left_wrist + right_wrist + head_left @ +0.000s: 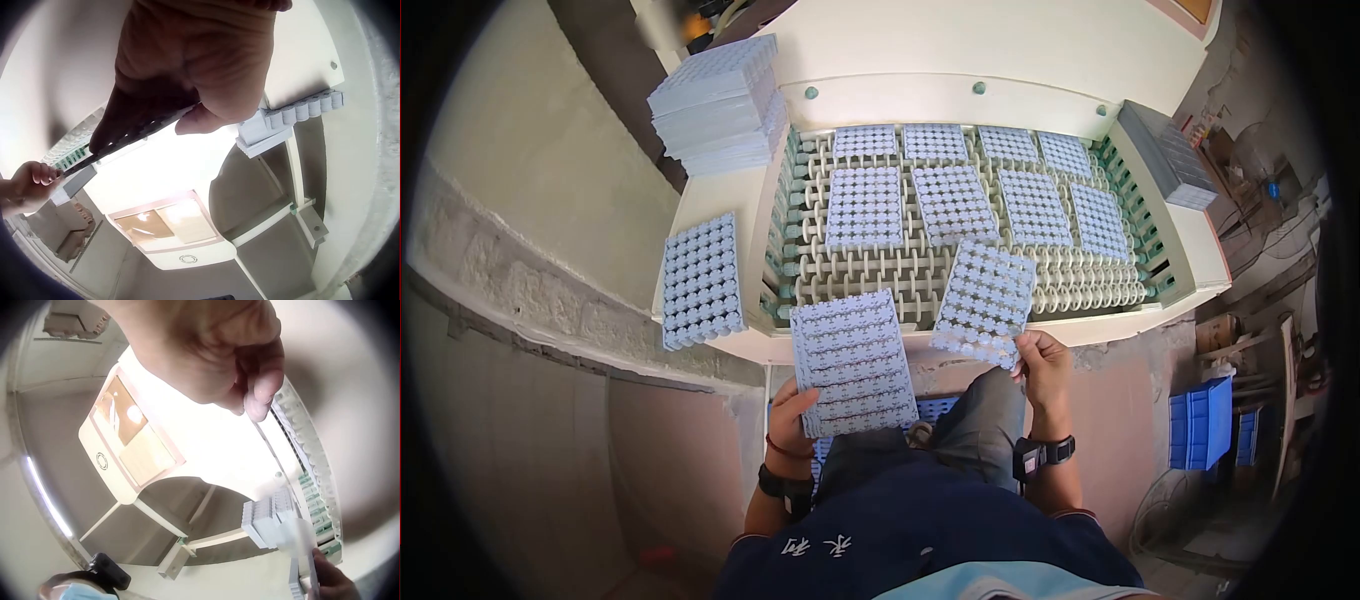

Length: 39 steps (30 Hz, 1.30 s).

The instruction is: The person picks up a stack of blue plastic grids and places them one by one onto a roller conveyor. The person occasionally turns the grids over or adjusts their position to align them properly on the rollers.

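Note:
My left hand [792,415] grips the lower left edge of a light-blue panel [855,360] marked with horizontal rows. In the left wrist view that hand [194,62] has the panel's dark edge [134,134] between thumb and fingers. Between thumb and fingers, my right hand [1045,365] pinches the lower right corner of another panel [985,300], made up of rounded cells with small gaps. This second panel slants over the front edge of the roller conveyor [870,268]. Seen from the right wrist, the right hand's fingertips [259,406] pinch the panel, which appears edge-on.
Two rows of similar panels, including one panel [864,205], lie on the rollers. A tall panel stack [720,110] stands back left, with a single panel [702,280] on the ledge below. A grey stack [1168,155] sits on the right ledge; blue crates [1200,425] stand far right.

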Available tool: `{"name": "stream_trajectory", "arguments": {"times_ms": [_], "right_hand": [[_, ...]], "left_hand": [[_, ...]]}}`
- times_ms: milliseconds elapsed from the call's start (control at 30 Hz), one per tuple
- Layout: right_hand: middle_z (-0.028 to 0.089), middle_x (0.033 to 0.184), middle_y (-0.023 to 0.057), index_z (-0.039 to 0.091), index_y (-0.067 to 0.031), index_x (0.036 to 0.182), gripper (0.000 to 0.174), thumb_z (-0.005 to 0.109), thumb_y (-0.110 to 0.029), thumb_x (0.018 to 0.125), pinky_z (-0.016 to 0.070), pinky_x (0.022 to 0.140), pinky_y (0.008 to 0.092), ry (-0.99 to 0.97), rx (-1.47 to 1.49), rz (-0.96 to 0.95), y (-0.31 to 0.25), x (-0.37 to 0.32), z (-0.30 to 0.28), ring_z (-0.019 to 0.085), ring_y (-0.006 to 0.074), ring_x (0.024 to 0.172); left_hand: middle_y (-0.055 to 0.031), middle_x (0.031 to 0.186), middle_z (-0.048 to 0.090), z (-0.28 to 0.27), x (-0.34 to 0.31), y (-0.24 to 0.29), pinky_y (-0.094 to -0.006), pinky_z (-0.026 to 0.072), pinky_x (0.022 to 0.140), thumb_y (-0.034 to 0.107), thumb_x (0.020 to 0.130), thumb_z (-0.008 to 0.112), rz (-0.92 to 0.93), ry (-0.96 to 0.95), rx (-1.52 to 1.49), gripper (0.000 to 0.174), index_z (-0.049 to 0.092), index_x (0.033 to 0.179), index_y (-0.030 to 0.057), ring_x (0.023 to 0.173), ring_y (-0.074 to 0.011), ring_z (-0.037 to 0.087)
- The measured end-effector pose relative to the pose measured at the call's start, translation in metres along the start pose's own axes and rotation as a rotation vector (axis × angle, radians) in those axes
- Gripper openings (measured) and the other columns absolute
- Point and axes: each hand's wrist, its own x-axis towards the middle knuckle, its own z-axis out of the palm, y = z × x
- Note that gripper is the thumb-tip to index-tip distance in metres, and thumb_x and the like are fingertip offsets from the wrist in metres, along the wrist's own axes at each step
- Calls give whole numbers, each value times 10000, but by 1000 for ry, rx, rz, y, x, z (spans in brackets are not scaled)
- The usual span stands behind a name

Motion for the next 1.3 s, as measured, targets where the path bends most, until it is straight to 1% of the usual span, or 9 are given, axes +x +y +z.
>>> {"name": "stream_trajectory", "arguments": {"times_ms": [167,333,467,567,700,900,1033,1200,1300], "right_hand": [[585,624,27,621,21,879,177,612,-155,873,432,422,186,-196,-76,126,7,0,51,530,69,468],[591,642,31,631,27,928,197,593,-162,884,456,445,202,-404,-89,111,8,22,111,556,79,510],[612,678,56,629,47,979,284,590,-220,888,480,469,207,-401,-262,79,5,26,112,590,96,550],[612,681,51,636,49,949,292,610,-232,876,475,465,202,-417,-168,158,3,16,97,588,90,548],[599,637,26,647,35,881,250,649,-213,850,411,423,183,-513,-147,178,3,5,85,538,57,506],[605,626,21,669,29,807,207,654,-176,835,385,414,183,-177,-162,37,-17,40,44,482,54,458],[580,553,55,660,66,766,257,644,-185,821,398,413,229,53,-609,-86,-37,63,2,499,87,439],[564,508,79,669,50,732,281,646,-220,805,409,448,287,193,-740,-120,-53,76,-63,535,121,458],[561,521,128,662,33,731,315,640,-276,790,425,505,346,379,-1006,-268,-54,87,-99,546,195,471]], "left_hand": [[-213,1164,559,1,-7,2,-396,457,895,84,831,545,65,-20,37,430,457,1210,-99,1040,-300,572],[-195,1153,569,7,-9,5,-386,466,879,85,840,554,57,-4,58,402,475,1198,-81,1023,-280,579],[-183,1148,575,10,-6,8,-380,484,851,67,852,545,34,18,59,373,485,1196,-65,1014,-264,588],[-179,1146,577,9,2,6,-377,491,845,56,857,541,16,-2,57,363,486,1196,-61,1005,-258,593],[-167,1120,589,14,21,-4,-383,498,838,37,870,521,-28,-51,44,334,490,1188,-58,987,-250,600],[-145,1096,597,25,32,3,-372,519,795,30,885,501,-2,15,67,300,500,1178,-36,952,-234,613],[-137,1070,609,4,27,3,-359,529,771,27,878,510,34,75,96,290,516,1163,-24,914,-225,624],[-137,1056,616,7,19,4,-353,534,753,36,872,521,66,93,96,302,515,1167,-33,892,-229,632],[-144,1054,616,10,23,1,-354,535,752,38,872,520,30,72,89,297,519,1159,-39,893,-233,632]]}}
